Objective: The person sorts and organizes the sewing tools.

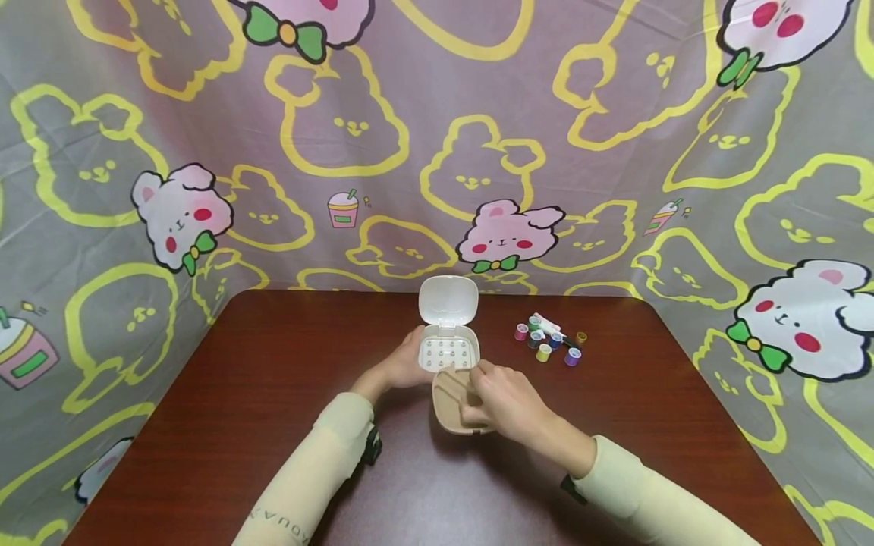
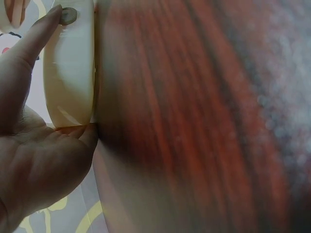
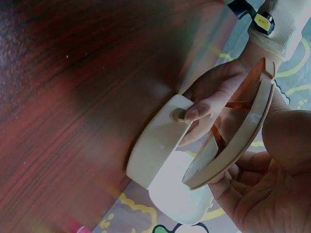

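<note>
A white plastic box (image 1: 423,356) stands on the table with its lid (image 1: 448,301) raised at the back. Rows of small dots show on its inside floor. My left hand (image 1: 407,362) grips the box at its left front; in the left wrist view the thumb rests by a round button (image 2: 69,16) on the box wall (image 2: 70,77). My right hand (image 1: 508,400) pinches a beige divided tray (image 1: 449,413) by its right side. The tray is held above the table just in front of the box, tilted in the right wrist view (image 3: 243,141). Some right fingertips are hidden behind it.
Several small thread spools in different colours, among them a yellow one (image 1: 543,353) and a purple one (image 1: 572,356), stand right of the box. A white and dark pen-like item (image 1: 546,324) lies among them. Patterned cloth (image 1: 403,174) hangs around the brown table (image 1: 273,364).
</note>
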{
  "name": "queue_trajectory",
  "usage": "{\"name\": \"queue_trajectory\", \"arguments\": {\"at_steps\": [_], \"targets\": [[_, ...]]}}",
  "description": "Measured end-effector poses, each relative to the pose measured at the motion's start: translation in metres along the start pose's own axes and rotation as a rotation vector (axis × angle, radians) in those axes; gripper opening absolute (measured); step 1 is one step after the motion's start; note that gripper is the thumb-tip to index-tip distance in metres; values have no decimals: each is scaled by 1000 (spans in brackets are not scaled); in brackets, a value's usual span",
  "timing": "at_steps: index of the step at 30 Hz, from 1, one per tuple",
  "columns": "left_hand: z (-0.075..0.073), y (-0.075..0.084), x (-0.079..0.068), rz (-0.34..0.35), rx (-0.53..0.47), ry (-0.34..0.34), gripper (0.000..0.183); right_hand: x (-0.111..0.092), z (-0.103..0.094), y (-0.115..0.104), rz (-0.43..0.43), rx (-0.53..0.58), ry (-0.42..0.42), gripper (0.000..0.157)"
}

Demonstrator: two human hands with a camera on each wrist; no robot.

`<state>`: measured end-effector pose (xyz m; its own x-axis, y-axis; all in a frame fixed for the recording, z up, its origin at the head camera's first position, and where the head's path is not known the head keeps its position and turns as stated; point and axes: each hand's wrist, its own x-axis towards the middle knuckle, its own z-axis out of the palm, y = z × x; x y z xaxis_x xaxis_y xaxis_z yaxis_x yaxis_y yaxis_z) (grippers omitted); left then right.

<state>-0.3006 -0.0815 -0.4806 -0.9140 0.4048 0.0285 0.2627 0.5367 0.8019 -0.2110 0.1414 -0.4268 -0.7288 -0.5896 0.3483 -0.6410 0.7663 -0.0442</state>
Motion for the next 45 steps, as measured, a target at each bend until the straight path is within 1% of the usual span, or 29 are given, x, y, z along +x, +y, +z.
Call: {"name": "queue_trajectory", "arguments": {"at_steps": [8, 19, 23, 30, 35, 39, 45], "targets": [[0, 1, 0, 15, 9, 5, 107, -5, 2, -4, -3, 20, -38, 33], [-1, 0, -1, 8, 12, 17, 110, -9, 8, -11, -63, -24, -51, 34], [0, 0, -2, 10, 3, 15, 111, -10, 9, -12, -59, -15, -79, 34], [-1, 2, -2, 19, -16, 19, 111, -9, 11, -14, -50, 6, -141, 28], [0, 1, -1, 30, -13, 19, 112, -9, 14, -14, -46, 1, -178, 31], [2, -1, 0, 35, 2, 26, 112, -11, 16, -15, -53, 11, -195, 33], [2, 0, 0, 29, -9, 30, 113, -10, 18, -17, -64, 26, -210, 31]]}}
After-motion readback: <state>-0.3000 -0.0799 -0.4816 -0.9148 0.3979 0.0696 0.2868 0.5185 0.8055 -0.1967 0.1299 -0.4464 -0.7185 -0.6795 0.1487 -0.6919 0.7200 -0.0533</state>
